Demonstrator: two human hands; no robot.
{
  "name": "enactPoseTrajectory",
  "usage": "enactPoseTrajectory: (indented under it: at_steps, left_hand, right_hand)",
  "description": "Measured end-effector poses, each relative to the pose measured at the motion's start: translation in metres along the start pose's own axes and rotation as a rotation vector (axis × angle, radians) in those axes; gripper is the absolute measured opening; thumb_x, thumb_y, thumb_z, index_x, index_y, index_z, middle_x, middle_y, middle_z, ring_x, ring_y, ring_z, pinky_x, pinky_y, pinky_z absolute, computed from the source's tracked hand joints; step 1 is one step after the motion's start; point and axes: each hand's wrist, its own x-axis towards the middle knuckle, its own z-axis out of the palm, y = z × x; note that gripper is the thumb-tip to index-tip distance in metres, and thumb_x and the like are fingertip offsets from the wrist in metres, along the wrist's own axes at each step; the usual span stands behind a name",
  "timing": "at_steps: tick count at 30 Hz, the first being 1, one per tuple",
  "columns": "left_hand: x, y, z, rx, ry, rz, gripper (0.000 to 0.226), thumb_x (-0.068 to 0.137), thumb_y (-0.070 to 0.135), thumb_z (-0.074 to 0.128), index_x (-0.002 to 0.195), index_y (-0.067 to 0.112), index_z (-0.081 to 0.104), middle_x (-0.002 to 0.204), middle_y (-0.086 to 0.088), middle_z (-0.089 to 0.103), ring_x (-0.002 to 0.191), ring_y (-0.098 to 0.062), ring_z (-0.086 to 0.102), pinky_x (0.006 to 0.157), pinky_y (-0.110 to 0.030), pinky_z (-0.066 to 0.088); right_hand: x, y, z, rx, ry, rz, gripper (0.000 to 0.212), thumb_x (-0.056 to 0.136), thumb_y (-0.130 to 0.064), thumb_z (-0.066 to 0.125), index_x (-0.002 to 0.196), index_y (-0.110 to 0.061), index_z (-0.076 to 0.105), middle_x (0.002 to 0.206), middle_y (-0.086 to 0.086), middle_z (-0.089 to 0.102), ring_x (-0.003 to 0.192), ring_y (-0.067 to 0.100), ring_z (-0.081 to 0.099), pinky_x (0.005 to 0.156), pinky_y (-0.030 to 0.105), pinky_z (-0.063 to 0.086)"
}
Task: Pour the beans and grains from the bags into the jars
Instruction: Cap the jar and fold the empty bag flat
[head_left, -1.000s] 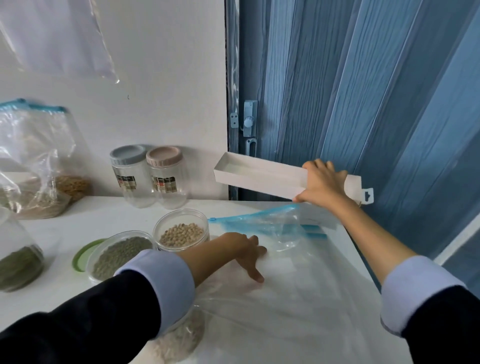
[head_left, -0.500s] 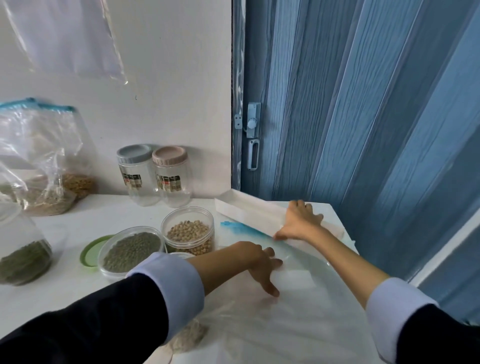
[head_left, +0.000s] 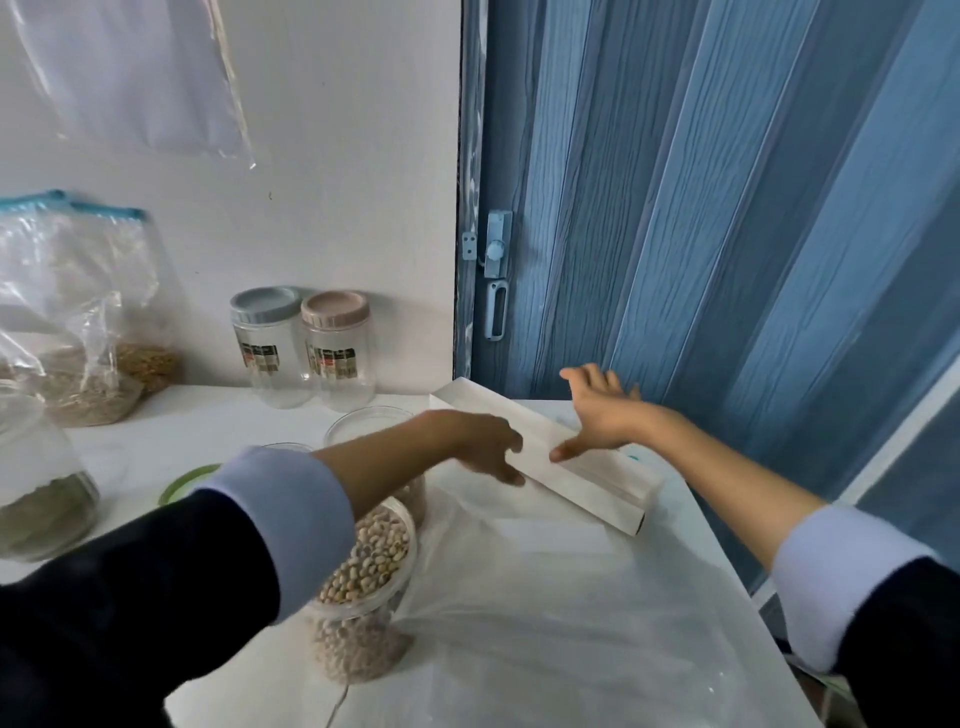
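Empty bag: clear, limp plastic lying flat on the table's near right; I'd judge it light and slippery, best taken by its zip edge under the box.
Jar of pale beans: open, touching the bag's left edge; rigid, probably weighty.
White box: long card tray lying across the bag's far end.
Left hand: fingers loosely spread, touching the box's near side, gripping nothing.
Right hand: fingers splayed above the box, holding nothing.
Filled bags: far left, against the wall.
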Motion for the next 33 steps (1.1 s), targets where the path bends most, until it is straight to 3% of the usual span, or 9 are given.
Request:
enactPoseTrajectory:
  at_steps: [8,13,18,22,25,29,33]
  left_hand:
    - [-0.060,-0.069,-0.038,-0.088,0.187,-0.113,0.056,0.096,0.045,0.047,0.140,0.011,0.041,0.144,-0.010,0.042,0.130,-0.026,0.041,0.106,-0.035,0.033]
    - [-0.128,-0.133,-0.030,-0.187,0.236,-0.200,0.052,0.097,0.041,0.048,0.138,0.011,0.044,0.142,-0.009,0.046,0.127,-0.024,0.045,0.101,-0.029,0.033]
    - [-0.206,-0.213,-0.019,-0.350,0.520,-0.315,0.039,0.095,0.029,0.056,0.127,0.008,0.055,0.131,-0.008,0.056,0.115,-0.021,0.054,0.089,-0.021,0.038]
    - [-0.254,-0.284,0.000,-0.488,0.816,-0.412,0.029,0.093,0.021,0.059,0.117,0.004,0.060,0.120,-0.012,0.061,0.106,-0.022,0.058,0.090,-0.027,0.045]
    - [-0.278,-0.327,0.015,-0.517,0.937,-0.440,0.022,0.094,0.016,0.057,0.110,0.003,0.063,0.112,-0.011,0.064,0.095,-0.018,0.058,0.080,-0.022,0.041]
    - [-0.285,-0.369,0.040,-0.585,0.790,-0.400,0.022,0.094,0.019,0.058,0.109,0.004,0.065,0.108,-0.009,0.066,0.096,-0.019,0.059,0.084,-0.025,0.045]
    - [-0.276,-0.387,0.068,-0.684,0.588,-0.266,0.024,0.095,0.022,0.057,0.107,0.003,0.065,0.106,-0.011,0.066,0.092,-0.015,0.059,0.072,-0.015,0.045]
  right_hand:
    - [0.009,-0.086,-0.062,-0.012,0.076,-0.261,0.099,0.075,-0.056,0.072,0.148,-0.016,0.018,0.151,0.007,0.018,0.141,0.028,0.016,0.112,0.054,0.026]
    - [0.027,-0.180,-0.067,0.032,0.265,-0.495,0.045,0.089,-0.041,0.063,0.124,-0.015,0.053,0.135,0.004,0.046,0.125,0.022,0.041,0.101,0.039,0.037]
    - [0.052,-0.283,-0.062,0.003,0.312,-0.685,0.024,0.091,-0.033,0.061,0.105,-0.013,0.062,0.117,0.004,0.059,0.105,0.022,0.055,0.086,0.033,0.046]
    - [0.065,-0.359,-0.048,-0.022,0.138,-0.747,0.025,0.092,-0.031,0.060,0.106,-0.010,0.058,0.109,0.004,0.057,0.096,0.020,0.052,0.079,0.030,0.040]
    - [0.078,-0.401,-0.026,-0.176,-0.139,-0.675,0.058,0.086,-0.040,0.067,0.129,-0.007,0.048,0.130,0.012,0.052,0.111,0.026,0.052,0.087,0.033,0.042]
    - [0.089,-0.433,0.013,-0.439,-0.424,-0.458,0.097,0.080,-0.057,0.067,0.150,-0.013,0.017,0.150,0.012,0.031,0.132,0.031,0.038,0.101,0.039,0.039]
    - [0.087,-0.445,0.045,-0.437,-0.514,-0.316,0.109,0.078,-0.057,0.069,0.154,-0.020,0.000,0.157,0.012,0.018,0.139,0.034,0.028,0.106,0.042,0.033]
